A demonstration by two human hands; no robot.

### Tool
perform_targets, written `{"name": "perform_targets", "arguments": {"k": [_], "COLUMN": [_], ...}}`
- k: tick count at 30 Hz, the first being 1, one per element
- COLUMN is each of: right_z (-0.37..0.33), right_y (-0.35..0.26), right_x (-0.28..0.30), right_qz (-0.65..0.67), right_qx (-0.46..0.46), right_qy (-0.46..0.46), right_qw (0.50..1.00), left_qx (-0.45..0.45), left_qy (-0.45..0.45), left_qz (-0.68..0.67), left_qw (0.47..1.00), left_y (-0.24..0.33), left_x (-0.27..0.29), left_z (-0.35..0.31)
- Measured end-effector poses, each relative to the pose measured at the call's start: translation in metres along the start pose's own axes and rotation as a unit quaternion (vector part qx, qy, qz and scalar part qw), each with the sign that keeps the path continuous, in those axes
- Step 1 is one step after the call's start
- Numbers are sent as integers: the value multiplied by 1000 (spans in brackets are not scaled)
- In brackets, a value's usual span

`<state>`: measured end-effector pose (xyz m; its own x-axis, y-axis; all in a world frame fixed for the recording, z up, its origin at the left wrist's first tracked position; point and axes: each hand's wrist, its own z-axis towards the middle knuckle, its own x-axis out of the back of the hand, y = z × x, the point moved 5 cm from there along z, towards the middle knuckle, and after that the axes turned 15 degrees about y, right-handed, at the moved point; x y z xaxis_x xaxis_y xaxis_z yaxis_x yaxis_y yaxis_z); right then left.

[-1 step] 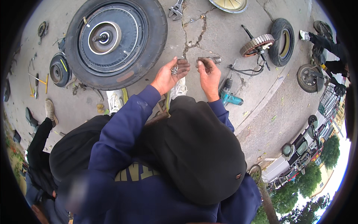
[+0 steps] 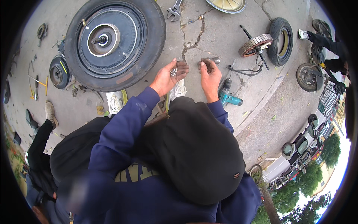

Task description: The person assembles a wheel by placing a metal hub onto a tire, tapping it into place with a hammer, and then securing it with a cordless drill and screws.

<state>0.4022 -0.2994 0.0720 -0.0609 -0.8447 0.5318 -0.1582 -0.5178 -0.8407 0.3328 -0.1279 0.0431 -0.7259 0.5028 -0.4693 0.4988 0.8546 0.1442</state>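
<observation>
My left hand (image 2: 169,77) is palm up with its fingers curled around several small silvery screws (image 2: 173,71). To its right, my right hand (image 2: 210,77) has thumb and fingers pinched together; what they hold, if anything, is too small to make out. A dark metal cylinder (image 2: 216,59) shows just beyond the right fingers, on the ground. Left of my hands lies a large wheel (image 2: 115,71) with a black tyre, a dark round hub cover and an axle pointing up. Near my right wrist lies a teal cordless drill (image 2: 230,99).
An adjustable wrench (image 2: 174,11) and a pale round cover (image 2: 229,4) lie at the far side. At right are a copper-wound motor stator (image 2: 256,45) with cables and a loose tyre (image 2: 280,42). A smaller wheel hub (image 2: 59,72) lies left. Other people are at both sides.
The view has shifted very slightly. My right fingers are curled a little more and have moved slightly away from my left hand.
</observation>
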Motion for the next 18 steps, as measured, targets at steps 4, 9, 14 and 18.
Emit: {"name": "perform_targets", "arguments": {"k": [4, 9, 14, 18], "right_z": [62, 155, 172, 165], "right_y": [28, 16, 1, -6], "right_x": [-30, -94, -137, -145], "right_qz": [-67, -164, -258, -317], "right_qx": [-27, 192, 355, 350], "right_qy": [-12, 17, -55, -60], "right_qw": [997, 967, 897, 879], "left_qx": [1, 14, 46, 45], "left_qy": [15, 38, 102, 123], "left_qz": [24, 60, 65, 76], "left_qw": [1000, 997, 992, 988], "left_y": [1, 0, -8, -10], "left_x": [1, 25, 51, 56], "left_z": [-5, -8, -16, -25]}}
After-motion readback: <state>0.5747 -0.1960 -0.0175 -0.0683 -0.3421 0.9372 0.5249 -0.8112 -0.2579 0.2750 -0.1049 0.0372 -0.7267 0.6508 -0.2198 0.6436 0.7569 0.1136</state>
